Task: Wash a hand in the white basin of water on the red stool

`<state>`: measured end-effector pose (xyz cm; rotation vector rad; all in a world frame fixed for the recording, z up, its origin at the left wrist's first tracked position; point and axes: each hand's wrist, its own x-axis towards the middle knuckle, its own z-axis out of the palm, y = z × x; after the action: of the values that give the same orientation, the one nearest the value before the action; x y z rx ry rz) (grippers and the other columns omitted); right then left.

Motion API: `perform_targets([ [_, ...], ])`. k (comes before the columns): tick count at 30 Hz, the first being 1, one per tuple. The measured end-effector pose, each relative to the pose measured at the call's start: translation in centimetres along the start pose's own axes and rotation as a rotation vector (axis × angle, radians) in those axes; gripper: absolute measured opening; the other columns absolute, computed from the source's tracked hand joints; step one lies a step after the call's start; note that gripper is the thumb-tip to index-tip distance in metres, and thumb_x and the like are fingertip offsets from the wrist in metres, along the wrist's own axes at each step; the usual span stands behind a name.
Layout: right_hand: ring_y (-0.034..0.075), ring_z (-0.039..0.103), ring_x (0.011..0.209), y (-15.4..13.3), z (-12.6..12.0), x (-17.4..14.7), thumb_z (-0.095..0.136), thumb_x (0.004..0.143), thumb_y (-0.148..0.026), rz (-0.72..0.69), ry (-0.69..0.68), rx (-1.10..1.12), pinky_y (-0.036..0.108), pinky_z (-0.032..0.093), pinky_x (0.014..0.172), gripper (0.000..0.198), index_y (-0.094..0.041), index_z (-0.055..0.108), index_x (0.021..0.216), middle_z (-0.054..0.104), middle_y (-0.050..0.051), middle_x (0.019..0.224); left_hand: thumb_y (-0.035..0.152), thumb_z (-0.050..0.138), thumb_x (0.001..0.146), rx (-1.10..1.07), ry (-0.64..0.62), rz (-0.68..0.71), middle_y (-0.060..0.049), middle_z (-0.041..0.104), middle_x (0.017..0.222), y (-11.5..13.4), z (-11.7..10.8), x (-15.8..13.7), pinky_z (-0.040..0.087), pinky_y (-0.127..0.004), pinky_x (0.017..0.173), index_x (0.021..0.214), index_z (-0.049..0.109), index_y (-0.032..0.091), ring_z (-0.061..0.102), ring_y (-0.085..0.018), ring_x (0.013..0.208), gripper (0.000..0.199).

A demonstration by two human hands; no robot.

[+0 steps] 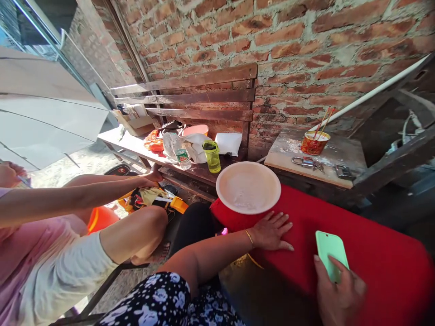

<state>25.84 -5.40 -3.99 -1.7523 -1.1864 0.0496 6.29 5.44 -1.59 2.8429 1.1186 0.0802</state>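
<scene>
My left hand [272, 232] lies flat with fingers spread on a red cloth [306, 217], just below the rim of a pale plastic basin [248, 210]. A bracelet circles that wrist. At the lower right, my right hand [341, 292] grips a light green flat plate [329, 248] with rounded corners and a small hole near its top edge. Thumb and fingers close round its lower end, above the red cloth. Something whitish, perhaps liquid or powder, shows on the basin's bottom.
A wooden bench [210, 97] bears a yellow-green bottle [212, 157], a clear water bottle [182, 156] and a white fan [169, 144]. On a small table [278, 156] stand a red tin [314, 142] and padlocks [304, 161]. Another person [50, 213] sits at left.
</scene>
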Motion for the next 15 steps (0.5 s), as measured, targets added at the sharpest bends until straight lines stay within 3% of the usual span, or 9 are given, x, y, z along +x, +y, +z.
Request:
perform_targets([
  [3, 0.031, 0.051, 0.092, 0.0, 0.3, 0.1, 0.054, 0.086, -0.080, -0.039, 0.061, -0.004, 0.042, 0.047, 0.078, 0.071, -0.013, 0.073, 0.102, 0.056, 0.012, 0.089, 0.075, 0.038, 0.100, -0.014, -0.042, 0.000, -0.015, 0.028, 0.168, -0.3, -0.2, 0.5, 0.019, -0.049, 0.127, 0.160, 0.035, 0.014, 0.023, -0.029, 0.157, 0.086],
  [6, 0.031, 0.051, 0.089, 0.2, 0.5, 0.3, 0.051, 0.085, -0.084, -0.044, 0.060, -0.026, 0.042, 0.047, 0.077, 0.075, -0.014, 0.073, 0.100, 0.055, 0.011, 0.084, 0.075, 0.042, 0.099, 0.012, -0.079, 0.002, -0.017, 0.036, 0.165, 0.4, -1.1, 0.9, 0.027, -0.049, 0.123, 0.157, 0.042, 0.013, 0.031, -0.032, 0.153, 0.084],
  [9, 0.032, 0.052, 0.090, 0.4, 0.6, 0.4, 0.047, 0.082, -0.089, -0.031, 0.056, -0.042, 0.045, 0.048, 0.079, 0.080, -0.015, 0.073, 0.101, 0.055, 0.012, 0.086, 0.058, 0.053, 0.102, 0.092, -0.068, 0.054, -0.015, 0.057, 0.148, 1.6, -2.7, 0.1, 0.041, -0.045, 0.113, 0.136, 0.064, 0.018, 0.051, -0.031, 0.139, 0.053],
  [11, 0.032, 0.053, 0.090, 0.5, 0.6, 0.4, 0.046, 0.080, -0.091, -0.017, 0.044, -0.036, 0.046, 0.049, 0.079, 0.083, -0.015, 0.072, 0.101, 0.056, 0.013, 0.089, 0.039, 0.052, 0.105, 0.169, 0.068, 0.135, -0.011, 0.063, 0.140, 2.1, -4.0, -1.6, 0.040, -0.045, 0.114, 0.124, 0.070, 0.023, 0.053, -0.029, 0.136, 0.031],
  [12, 0.032, 0.053, 0.090, 0.6, 0.6, 0.4, 0.046, 0.079, -0.093, -0.011, 0.028, -0.032, 0.046, 0.050, 0.079, 0.084, -0.016, 0.072, 0.101, 0.056, 0.013, 0.090, 0.033, 0.049, 0.106, 0.206, 0.175, 0.159, -0.010, 0.061, 0.142, 2.1, -4.6, -2.7, 0.035, -0.047, 0.118, 0.126, 0.068, 0.025, 0.049, -0.029, 0.139, 0.029],
  [13, 0.033, 0.054, 0.090, 0.7, 0.6, 0.4, 0.045, 0.078, -0.093, -0.009, 0.006, -0.031, 0.046, 0.050, 0.079, 0.085, -0.016, 0.072, 0.102, 0.057, 0.014, 0.091, 0.031, 0.048, 0.106, 0.237, 0.275, 0.148, -0.010, 0.057, 0.146, 1.9, -5.2, -3.8, 0.031, -0.050, 0.121, 0.133, 0.064, 0.026, 0.044, -0.029, 0.144, 0.032],
  [15, 0.033, 0.055, 0.090, 1.0, 0.8, 0.4, 0.043, 0.076, -0.095, -0.009, -0.026, -0.042, 0.047, 0.051, 0.078, 0.087, -0.018, 0.072, 0.102, 0.058, 0.014, 0.091, 0.029, 0.047, 0.106, 0.269, 0.370, -0.002, -0.012, 0.052, 0.151, 0.8, -6.1, -5.8, 0.028, -0.052, 0.122, 0.144, 0.055, 0.027, 0.040, -0.031, 0.146, 0.039],
])
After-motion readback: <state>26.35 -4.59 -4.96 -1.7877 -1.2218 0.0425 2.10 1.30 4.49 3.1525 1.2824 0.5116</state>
